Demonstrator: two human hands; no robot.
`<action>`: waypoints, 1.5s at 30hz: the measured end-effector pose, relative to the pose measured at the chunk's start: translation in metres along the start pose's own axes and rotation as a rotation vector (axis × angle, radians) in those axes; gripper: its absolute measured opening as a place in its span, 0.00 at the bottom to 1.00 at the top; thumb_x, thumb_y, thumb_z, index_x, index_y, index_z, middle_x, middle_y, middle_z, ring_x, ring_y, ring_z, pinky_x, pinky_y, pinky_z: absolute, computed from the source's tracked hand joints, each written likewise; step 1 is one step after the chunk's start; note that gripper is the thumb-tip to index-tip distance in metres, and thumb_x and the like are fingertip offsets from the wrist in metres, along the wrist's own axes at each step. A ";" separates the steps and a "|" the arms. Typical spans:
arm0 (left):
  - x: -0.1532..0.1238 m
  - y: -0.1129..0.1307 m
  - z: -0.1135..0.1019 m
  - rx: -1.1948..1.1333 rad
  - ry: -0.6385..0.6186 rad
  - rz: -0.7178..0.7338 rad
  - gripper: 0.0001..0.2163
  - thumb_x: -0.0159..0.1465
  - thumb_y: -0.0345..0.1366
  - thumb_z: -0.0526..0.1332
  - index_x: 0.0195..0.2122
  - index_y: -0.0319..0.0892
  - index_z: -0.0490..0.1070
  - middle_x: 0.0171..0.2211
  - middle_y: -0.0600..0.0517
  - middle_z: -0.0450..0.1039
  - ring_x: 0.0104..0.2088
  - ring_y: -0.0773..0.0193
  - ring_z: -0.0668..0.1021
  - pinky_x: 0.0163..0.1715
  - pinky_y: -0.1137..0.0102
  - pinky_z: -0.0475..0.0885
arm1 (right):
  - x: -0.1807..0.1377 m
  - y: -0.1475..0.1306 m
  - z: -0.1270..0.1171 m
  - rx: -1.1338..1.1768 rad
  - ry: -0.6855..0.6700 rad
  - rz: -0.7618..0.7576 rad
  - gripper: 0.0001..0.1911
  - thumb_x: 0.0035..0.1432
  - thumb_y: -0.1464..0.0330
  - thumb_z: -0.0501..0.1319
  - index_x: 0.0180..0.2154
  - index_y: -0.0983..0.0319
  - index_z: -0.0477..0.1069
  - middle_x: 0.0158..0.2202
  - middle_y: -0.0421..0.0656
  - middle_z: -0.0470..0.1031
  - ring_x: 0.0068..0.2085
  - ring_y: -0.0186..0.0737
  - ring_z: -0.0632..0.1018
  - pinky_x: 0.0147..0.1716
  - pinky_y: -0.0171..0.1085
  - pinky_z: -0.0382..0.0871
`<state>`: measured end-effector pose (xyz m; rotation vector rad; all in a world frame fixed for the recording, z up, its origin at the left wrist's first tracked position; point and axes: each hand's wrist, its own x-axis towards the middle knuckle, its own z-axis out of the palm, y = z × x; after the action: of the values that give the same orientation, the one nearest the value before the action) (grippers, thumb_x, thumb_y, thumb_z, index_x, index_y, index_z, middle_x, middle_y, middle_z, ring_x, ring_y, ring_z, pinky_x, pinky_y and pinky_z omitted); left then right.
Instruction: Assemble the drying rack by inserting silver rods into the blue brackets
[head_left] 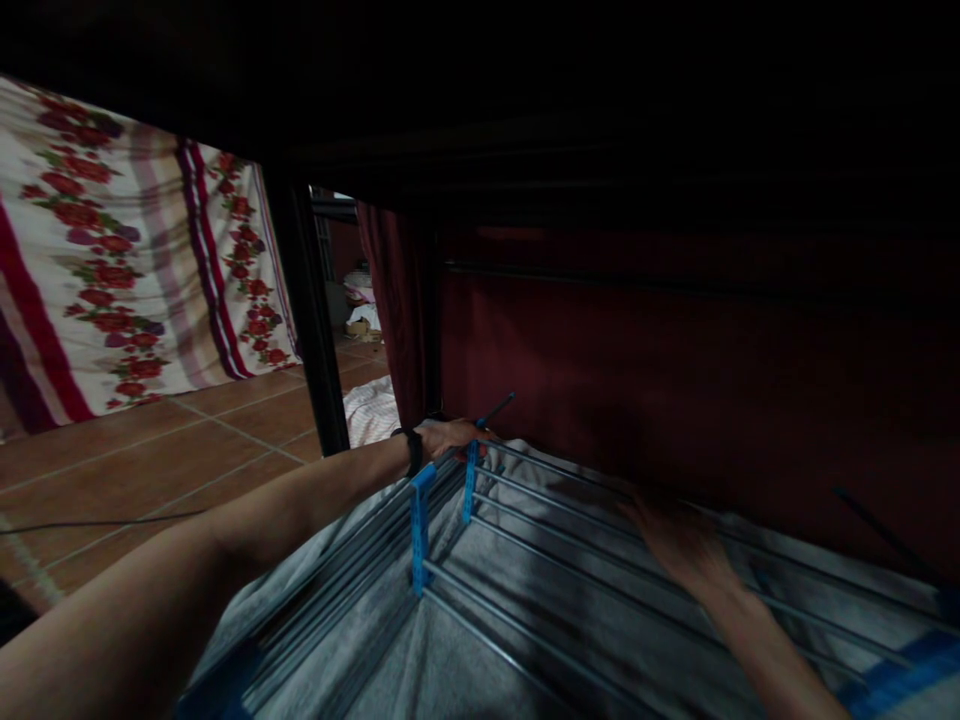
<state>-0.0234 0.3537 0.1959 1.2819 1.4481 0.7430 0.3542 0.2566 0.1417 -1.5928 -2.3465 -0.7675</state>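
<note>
A drying rack [559,560] with thin metal bars and blue plastic end pieces lies on a grey blanket [480,615]. My left hand [450,436], with a black band on the wrist, reaches to the rack's far left corner. Its fingers are closed around the frame beside a blue bracket [470,480]; a small red part shows under them. Over the bars on the right is my right hand [679,540], dim and blurred. Its fingers stretch toward the far bar, and I cannot tell whether they touch it. A nearer blue bracket [420,530] stands up from the rack.
A dark frame post [304,310] rises at the left, under a black overhead surface. Behind the rack hangs a dark red curtain [570,360]. Beyond the post are a tiled floor [225,440], a flowered cloth [112,270] and a cable [112,524].
</note>
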 end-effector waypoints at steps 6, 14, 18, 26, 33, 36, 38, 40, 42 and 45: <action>0.001 -0.002 0.000 -0.029 0.006 0.014 0.21 0.59 0.56 0.65 0.36 0.41 0.72 0.26 0.53 0.74 0.29 0.63 0.75 0.30 0.71 0.70 | 0.004 0.004 -0.005 -0.034 -0.043 -0.060 0.22 0.71 0.65 0.44 0.55 0.57 0.74 0.52 0.50 0.78 0.45 0.50 0.80 0.42 0.46 0.73; 0.000 0.000 0.001 0.027 0.020 -0.006 0.11 0.60 0.42 0.67 0.40 0.42 0.75 0.26 0.54 0.75 0.28 0.63 0.76 0.29 0.71 0.68 | 0.003 0.005 -0.006 0.026 -0.045 -0.071 0.22 0.70 0.65 0.45 0.55 0.55 0.74 0.51 0.48 0.78 0.47 0.50 0.80 0.44 0.45 0.73; -0.004 0.003 0.001 0.046 0.018 0.004 0.11 0.61 0.41 0.66 0.42 0.42 0.75 0.27 0.54 0.76 0.30 0.63 0.76 0.31 0.72 0.68 | 0.004 0.006 -0.009 0.002 -0.121 -0.081 0.24 0.69 0.68 0.44 0.57 0.55 0.73 0.55 0.48 0.76 0.49 0.52 0.80 0.45 0.48 0.73; -0.002 0.002 0.001 0.064 -0.006 0.001 0.14 0.62 0.45 0.66 0.45 0.42 0.74 0.29 0.53 0.76 0.30 0.65 0.76 0.31 0.72 0.69 | 0.011 0.014 -0.004 0.278 -0.158 -0.011 0.25 0.70 0.58 0.45 0.56 0.57 0.74 0.53 0.49 0.78 0.51 0.52 0.79 0.51 0.50 0.71; -0.005 0.003 0.004 0.009 0.021 0.003 0.14 0.60 0.45 0.68 0.43 0.42 0.75 0.28 0.52 0.76 0.28 0.64 0.76 0.31 0.70 0.69 | 0.017 0.016 -0.009 0.451 -0.227 0.057 0.27 0.70 0.53 0.44 0.51 0.56 0.76 0.51 0.46 0.79 0.51 0.50 0.79 0.51 0.48 0.71; -0.006 0.003 0.005 -0.011 0.008 0.004 0.14 0.60 0.44 0.67 0.44 0.42 0.76 0.30 0.52 0.78 0.30 0.62 0.77 0.31 0.70 0.70 | 0.020 0.016 -0.017 0.501 -0.252 0.049 0.25 0.69 0.52 0.46 0.48 0.54 0.78 0.47 0.44 0.81 0.47 0.47 0.80 0.47 0.44 0.72; -0.006 0.004 0.005 -0.015 -0.001 0.007 0.14 0.61 0.44 0.67 0.43 0.42 0.76 0.32 0.51 0.78 0.32 0.62 0.77 0.32 0.70 0.70 | 0.019 0.015 -0.018 0.501 -0.263 0.049 0.25 0.70 0.52 0.46 0.48 0.54 0.78 0.47 0.44 0.81 0.47 0.47 0.80 0.47 0.44 0.72; -0.005 0.004 0.005 -0.016 -0.001 0.003 0.13 0.61 0.43 0.67 0.43 0.42 0.76 0.32 0.51 0.78 0.32 0.62 0.77 0.32 0.70 0.70 | 0.017 0.013 -0.014 0.432 -0.226 0.063 0.25 0.70 0.53 0.45 0.51 0.54 0.76 0.51 0.45 0.79 0.50 0.49 0.79 0.50 0.46 0.71; -0.005 0.004 0.005 -0.015 0.003 -0.007 0.12 0.61 0.43 0.67 0.42 0.43 0.76 0.32 0.51 0.78 0.32 0.63 0.77 0.32 0.70 0.69 | 0.013 0.011 -0.008 0.328 -0.169 0.076 0.25 0.70 0.55 0.45 0.56 0.55 0.73 0.54 0.47 0.77 0.52 0.51 0.78 0.52 0.49 0.70; -0.006 0.005 0.006 -0.005 0.011 -0.006 0.13 0.61 0.43 0.67 0.43 0.42 0.76 0.32 0.51 0.78 0.31 0.63 0.77 0.32 0.71 0.69 | 0.010 0.009 0.000 0.201 -0.127 0.064 0.25 0.70 0.57 0.44 0.58 0.57 0.71 0.52 0.51 0.78 0.49 0.54 0.80 0.48 0.51 0.71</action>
<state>-0.0168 0.3484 0.2001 1.2706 1.4569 0.7502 0.3586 0.2672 0.1487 -1.6635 -2.3586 -0.4126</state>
